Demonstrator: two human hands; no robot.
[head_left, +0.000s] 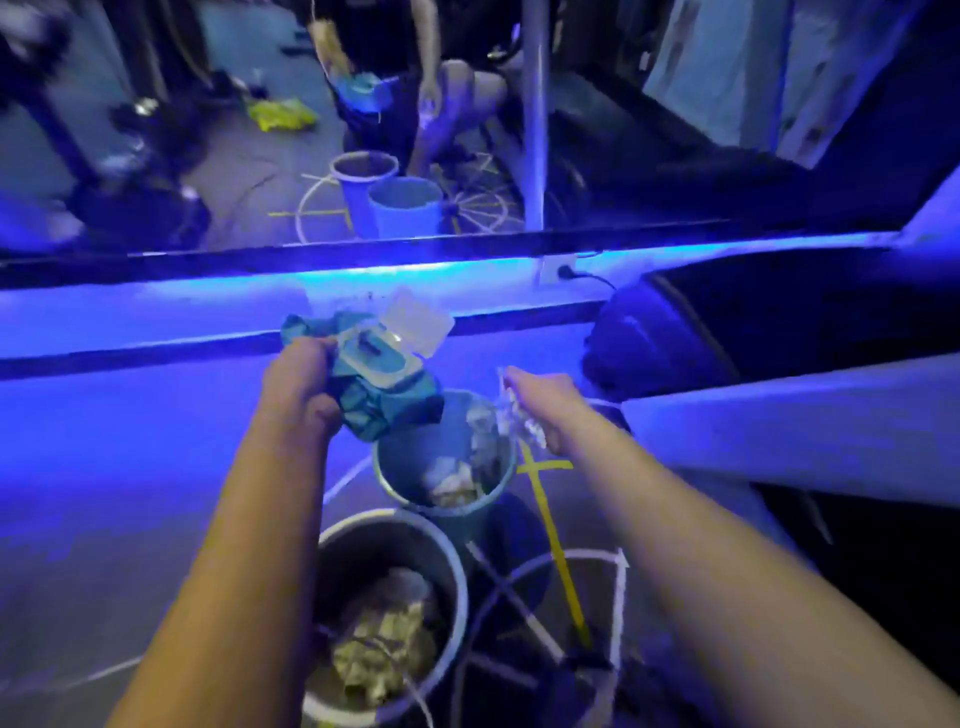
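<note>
My left hand grips a crumpled teal wet-wipe pack whose clear flip lid stands open. My right hand pinches a crinkled clear wrapper just above the right rim of a blue bin. That bin holds crumpled white and grey rubbish. Closer to me stands a dark bin with a white rim, holding yellowish crumpled paper. The scene is motion-blurred under blue light.
White and yellow tape lines mark the floor around the bins. A mirror above a lit ledge reflects a crouching person and both bins. A wall socket with a plug sits on the ledge; dark furniture stands at right.
</note>
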